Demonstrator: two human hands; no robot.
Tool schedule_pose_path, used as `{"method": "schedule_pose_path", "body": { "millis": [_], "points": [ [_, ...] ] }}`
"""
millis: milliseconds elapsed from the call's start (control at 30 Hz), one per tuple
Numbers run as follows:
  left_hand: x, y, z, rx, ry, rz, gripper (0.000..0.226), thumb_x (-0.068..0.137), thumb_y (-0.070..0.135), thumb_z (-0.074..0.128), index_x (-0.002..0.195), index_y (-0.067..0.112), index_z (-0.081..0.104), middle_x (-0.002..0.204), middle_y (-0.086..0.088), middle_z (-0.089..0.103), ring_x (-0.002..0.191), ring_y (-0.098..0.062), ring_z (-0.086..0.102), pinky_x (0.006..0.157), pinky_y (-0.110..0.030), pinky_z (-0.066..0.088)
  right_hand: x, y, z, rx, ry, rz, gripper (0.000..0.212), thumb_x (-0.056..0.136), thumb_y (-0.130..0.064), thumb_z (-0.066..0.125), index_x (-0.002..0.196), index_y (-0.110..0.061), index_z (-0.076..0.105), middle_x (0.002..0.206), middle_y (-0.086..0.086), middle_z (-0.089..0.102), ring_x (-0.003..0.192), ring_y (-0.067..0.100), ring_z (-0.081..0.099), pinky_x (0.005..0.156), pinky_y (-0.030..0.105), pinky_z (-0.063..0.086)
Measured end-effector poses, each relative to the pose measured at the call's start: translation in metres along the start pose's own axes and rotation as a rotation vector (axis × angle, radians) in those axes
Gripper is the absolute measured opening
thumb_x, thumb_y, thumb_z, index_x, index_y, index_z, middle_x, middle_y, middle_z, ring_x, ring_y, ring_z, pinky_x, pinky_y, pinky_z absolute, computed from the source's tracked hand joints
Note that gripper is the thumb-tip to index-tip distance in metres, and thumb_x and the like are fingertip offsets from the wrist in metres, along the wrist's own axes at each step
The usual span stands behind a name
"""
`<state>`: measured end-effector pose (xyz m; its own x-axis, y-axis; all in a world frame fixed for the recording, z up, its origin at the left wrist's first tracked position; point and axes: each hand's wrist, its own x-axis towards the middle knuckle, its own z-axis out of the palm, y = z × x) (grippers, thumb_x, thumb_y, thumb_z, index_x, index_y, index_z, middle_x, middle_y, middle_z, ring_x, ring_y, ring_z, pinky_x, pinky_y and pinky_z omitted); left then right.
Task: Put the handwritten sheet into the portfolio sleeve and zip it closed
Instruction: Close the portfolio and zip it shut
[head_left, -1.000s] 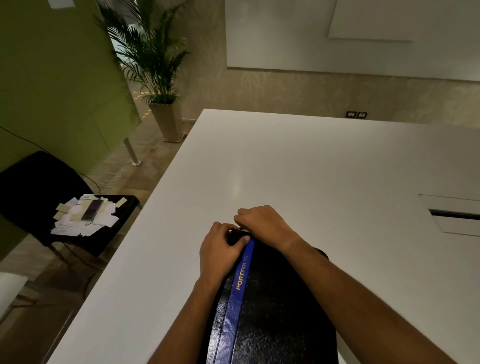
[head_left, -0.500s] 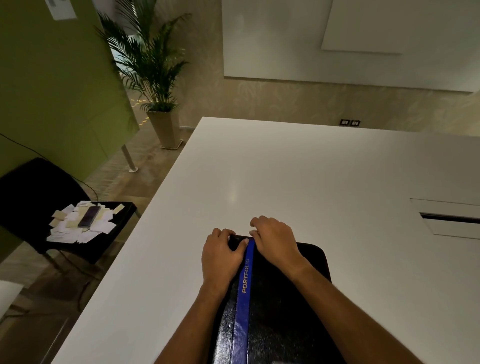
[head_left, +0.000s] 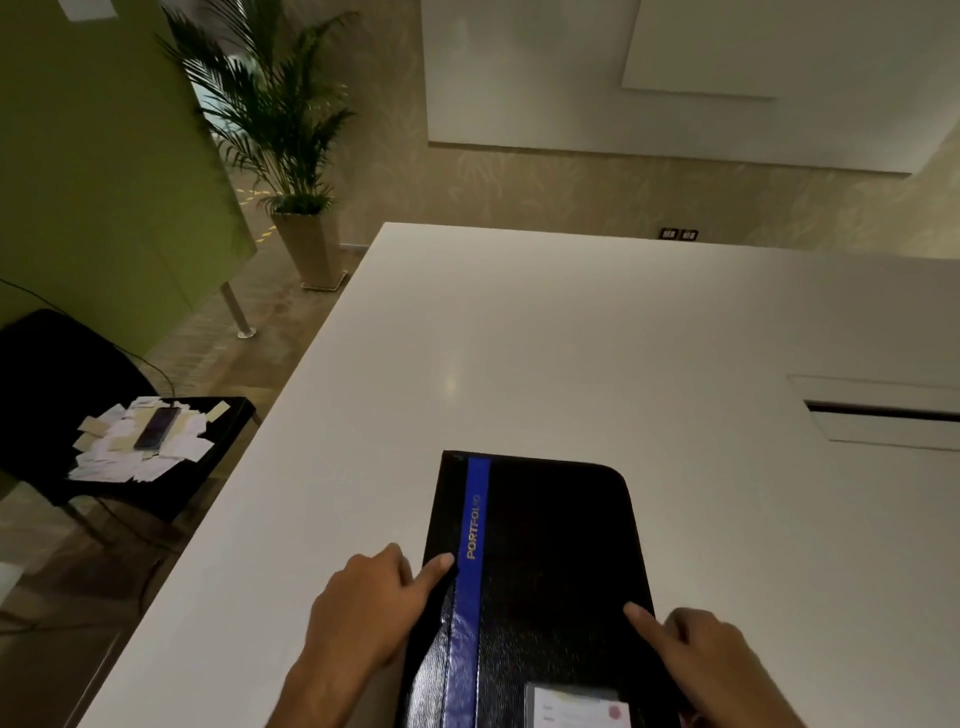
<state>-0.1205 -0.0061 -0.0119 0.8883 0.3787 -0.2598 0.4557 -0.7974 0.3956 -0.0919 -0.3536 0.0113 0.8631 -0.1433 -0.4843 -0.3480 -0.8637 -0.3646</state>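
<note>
Head view, angled down, table (head_left: 571, 338) close

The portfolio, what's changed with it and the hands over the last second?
Both hands have left the far top edge and drawn back toward the person. The left hand now rests by the left edge, the right hand by the right edge, fingers extended, gripping nothing. The portfolio stays closed and flat on the white table.

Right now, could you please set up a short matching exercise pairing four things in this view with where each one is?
Things:
1. portfolio
2. phone
3. potted palm
4. left hand

Places:
A. on the floor beyond the table's far left corner
B. on loose papers on the black chair
C. at the portfolio's left edge
D. flat on the white table

Pairs: 1-D, 2-B, 3-A, 4-C
</note>
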Motion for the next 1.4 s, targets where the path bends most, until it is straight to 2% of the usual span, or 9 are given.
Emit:
{"method": "schedule_pose_path", "body": {
  "millis": [100,267,400,500,633,900,1000,1100,1400],
  "points": [
    [-0.007,0.017,0.01,0.011,0.012,0.048,0.068,0.093,0.092,0.042,0.088,0.025,0.054,0.083,0.006,0.06,0.076,-0.017,0.056,0.064,-0.034,0.042,-0.004,-0.003,0.017,-0.026,0.071,-0.035,0.063,0.097,-0.081,0.051,0.076,-0.021,0.051,0.08,-0.001,0.068,0.074,0.017,0.065,0.065,0.033,0.047],
    [-0.005,0.021,0.015,-0.089,0.056,0.06,0.052,0.101,0.073,0.054,0.094,0.022,0.054,0.083,0.004,0.062,0.075,-0.016,0.057,0.061,-0.032,0.04,-0.002,0.007,0.023,-0.006,0.194,-0.063,0.053,0.1,-0.07,0.057,0.079,-0.022,0.048,0.073,-0.003,0.066,0.067,0.013,0.063,0.055,0.031,0.04],
    [-0.005,0.023,0.012,-0.232,0.108,0.092,0.052,0.101,0.071,0.058,0.086,0.022,0.05,0.076,0.0,0.066,0.069,-0.016,0.062,0.056,-0.031,0.04,-0.001,0.008,0.017,0.085,0.239,-0.117,0.052,0.1,-0.063,0.063,0.074,-0.022,0.045,0.064,-0.003,0.06,0.059,0.016,0.06,0.054,0.033,0.039],
    [0.003,0.025,-0.004,-0.333,0.179,0.121,0.052,0.1,0.068,0.062,0.084,0.02,0.051,0.072,-0.002,0.065,0.066,-0.017,0.063,0.054,-0.032,0.039,0.003,-0.006,0.003,0.164,0.269,-0.179,0.052,0.099,-0.059,0.069,0.073,-0.02,0.048,0.063,-0.002,0.058,0.061,0.021,0.06,0.056,0.035,0.038],
    [0.024,0.016,-0.033,-0.383,0.261,0.153,0.05,0.101,0.06,0.067,0.082,0.017,0.05,0.07,-0.006,0.063,0.072,-0.028,0.06,0.064,-0.04,0.039,0.008,-0.04,-0.009,0.196,0.307,-0.283,0.053,0.098,-0.055,0.073,0.07,-0.018,0.047,0.063,0.0,0.057,0.064,0.024,0.06,0.058,0.037,0.037],
    [0.054,-0.034,-0.063,-0.329,0.296,0.144,0.051,0.104,0.056,0.066,0.085,0.012,0.05,0.071,-0.008,0.061,0.082,-0.038,0.062,0.07,-0.044,0.041,0.02,-0.103,0.02,0.228,0.305,-0.388,0.051,0.096,-0.05,0.076,0.069,-0.019,0.045,0.066,-0.001,0.06,0.064,0.022,0.059,0.055,0.033,0.037],
    [0.059,-0.046,-0.06,-0.293,0.265,0.125,0.05,0.105,0.055,0.066,0.089,0.01,0.052,0.076,-0.009,0.063,0.086,-0.039,0.064,0.071,-0.043,0.041,0.027,-0.111,0.035,0.277,0.284,-0.407,0.052,0.096,-0.045,0.079,0.065,-0.025,0.043,0.06,-0.007,0.054,0.055,0.013,0.053,0.052,0.031,0.034],
    [0.062,-0.056,-0.055,-0.278,0.243,0.122,0.048,0.105,0.055,0.066,0.09,0.011,0.052,0.078,-0.007,0.063,0.082,-0.035,0.061,0.069,-0.041,0.039,0.034,-0.113,0.047,0.294,0.268,-0.407,0.053,0.096,-0.043,0.08,0.063,-0.029,0.041,0.057,-0.009,0.051,0.052,0.007,0.05,0.05,0.027,0.032],
    [0.069,-0.079,-0.04,-0.239,0.22,0.089,0.048,0.106,0.054,0.065,0.093,0.01,0.051,0.083,-0.011,0.065,0.088,-0.04,0.065,0.07,-0.042,0.039,0.044,-0.117,0.075,0.282,0.246,-0.374,0.054,0.092,-0.041,0.083,0.064,-0.021,0.042,0.057,-0.004,0.052,0.054,0.017,0.051,0.054,0.033,0.037]
  ]
}}
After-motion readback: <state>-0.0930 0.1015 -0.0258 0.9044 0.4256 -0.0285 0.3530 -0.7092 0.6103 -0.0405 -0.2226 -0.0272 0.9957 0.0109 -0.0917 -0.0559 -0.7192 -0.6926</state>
